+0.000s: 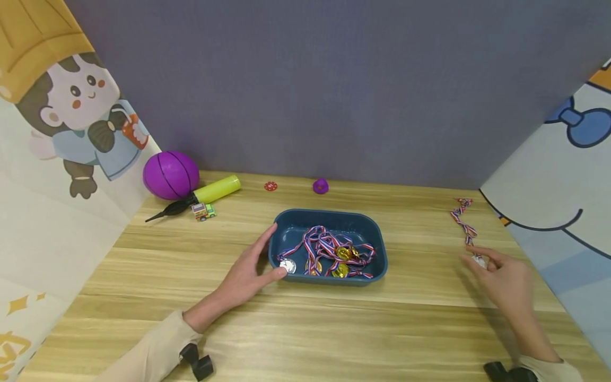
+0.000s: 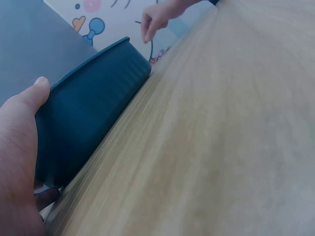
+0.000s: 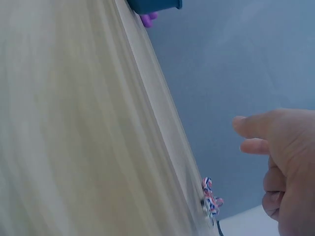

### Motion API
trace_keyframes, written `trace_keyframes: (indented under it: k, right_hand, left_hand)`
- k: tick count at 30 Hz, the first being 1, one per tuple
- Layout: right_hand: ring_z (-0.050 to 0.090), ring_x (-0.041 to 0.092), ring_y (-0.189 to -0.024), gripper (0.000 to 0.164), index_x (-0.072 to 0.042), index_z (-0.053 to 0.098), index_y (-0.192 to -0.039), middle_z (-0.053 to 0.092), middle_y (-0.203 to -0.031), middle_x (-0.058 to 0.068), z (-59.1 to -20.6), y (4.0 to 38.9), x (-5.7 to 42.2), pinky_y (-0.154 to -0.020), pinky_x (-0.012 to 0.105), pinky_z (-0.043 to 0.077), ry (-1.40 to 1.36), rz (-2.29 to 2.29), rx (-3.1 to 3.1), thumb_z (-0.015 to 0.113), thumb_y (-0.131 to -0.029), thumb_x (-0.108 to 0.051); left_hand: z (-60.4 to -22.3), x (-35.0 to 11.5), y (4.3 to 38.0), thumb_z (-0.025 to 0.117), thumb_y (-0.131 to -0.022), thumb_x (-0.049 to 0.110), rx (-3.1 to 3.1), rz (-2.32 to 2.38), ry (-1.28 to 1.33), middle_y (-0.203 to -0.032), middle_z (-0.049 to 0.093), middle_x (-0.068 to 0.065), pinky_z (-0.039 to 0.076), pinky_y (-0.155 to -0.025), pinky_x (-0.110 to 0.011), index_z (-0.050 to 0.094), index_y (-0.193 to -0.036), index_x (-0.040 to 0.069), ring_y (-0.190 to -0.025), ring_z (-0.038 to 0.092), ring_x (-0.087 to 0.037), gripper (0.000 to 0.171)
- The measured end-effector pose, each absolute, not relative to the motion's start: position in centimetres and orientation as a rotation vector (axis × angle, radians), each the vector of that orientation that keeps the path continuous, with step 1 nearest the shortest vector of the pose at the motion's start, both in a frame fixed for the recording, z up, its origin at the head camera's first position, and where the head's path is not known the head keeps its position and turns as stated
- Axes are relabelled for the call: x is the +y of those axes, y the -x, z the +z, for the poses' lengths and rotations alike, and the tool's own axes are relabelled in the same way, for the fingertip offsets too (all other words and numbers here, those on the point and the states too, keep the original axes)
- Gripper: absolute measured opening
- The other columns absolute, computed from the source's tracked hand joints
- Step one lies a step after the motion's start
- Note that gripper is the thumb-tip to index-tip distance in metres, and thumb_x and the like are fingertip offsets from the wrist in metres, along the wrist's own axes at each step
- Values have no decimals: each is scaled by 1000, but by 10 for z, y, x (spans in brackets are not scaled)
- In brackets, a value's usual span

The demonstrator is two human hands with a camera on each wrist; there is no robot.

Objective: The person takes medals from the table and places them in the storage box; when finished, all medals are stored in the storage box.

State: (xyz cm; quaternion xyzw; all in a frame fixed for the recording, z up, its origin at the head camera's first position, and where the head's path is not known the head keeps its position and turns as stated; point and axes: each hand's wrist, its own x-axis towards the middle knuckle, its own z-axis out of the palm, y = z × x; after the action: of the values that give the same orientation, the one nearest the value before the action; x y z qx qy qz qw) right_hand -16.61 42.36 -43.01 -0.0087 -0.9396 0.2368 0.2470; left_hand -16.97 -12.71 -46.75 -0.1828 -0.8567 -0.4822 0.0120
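Observation:
A dark blue plastic tub [image 1: 329,212] stands mid-table, holding several medals, gold-coloured ones [image 1: 340,270] and a silver one [image 1: 288,266], on tangled striped ribbons [image 1: 324,241]. My left hand [image 1: 245,276] grips the tub's left end, thumb at the near side and fingers round the end. At the far right, my right hand [image 1: 508,281] hovers over another silver medal [image 1: 479,261], whose striped ribbon [image 1: 463,220] trails away along the table. In the right wrist view, thumb and index finger [image 3: 256,125] are slightly apart, above the medal on the table [image 3: 206,205], without touching it.
Back left are a purple ball [image 1: 171,175], a yellow-green hand pump [image 1: 217,189] with a black nozzle and a small toy truck [image 1: 203,211]. A red chip [image 1: 270,186] and a small purple object [image 1: 321,185] lie near the grey back wall [image 1: 305,95].

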Motion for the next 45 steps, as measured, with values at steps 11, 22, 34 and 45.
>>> trace_keyframes:
  k: [11, 22, 34, 45]
  right_hand:
    - [32, 8, -46, 50, 1, 80, -127, 43, -50, -6, -437, 162, 452, -40, 30, 26, 244, 641, -2701, 87, -98, -39]
    - [54, 15, -61, 73, 4, 75, -133, 79, -91, 25, -438, 162, 463, -48, 33, 42, 438, 572, -2801, 86, -94, -57]
    - [52, 20, -61, 75, 4, 74, -135, 65, -60, 0, -449, 162, 467, -46, 37, 40, 446, 554, -2845, 80, -97, -61]
    - [42, 16, -52, 52, 0, 80, -125, 51, -54, -1, -452, 164, 460, -43, 36, 33, 404, 540, -2787, 81, -101, -47]
  left_hand:
    - [-468, -127, 169, 79, -98, 61, -2663, -1513, 573, -170, 48, -22, 35, -123, -77, 22, -179, 31, -151, 51, -48, 103]
    - [-467, -127, 170, 79, -98, 59, -2663, -1524, 579, -173, 43, -21, 32, -124, -78, 22, -179, 31, -154, 48, -49, 103]
    - [-466, -125, 170, 81, -99, 53, -2680, -1498, 573, -172, 44, -22, 34, -123, -78, 22, -179, 31, -152, 49, -49, 102]
    - [-468, -127, 170, 80, -99, 55, -2672, -1494, 579, -170, 47, -22, 34, -123, -77, 21, -179, 30, -151, 51, -48, 103]
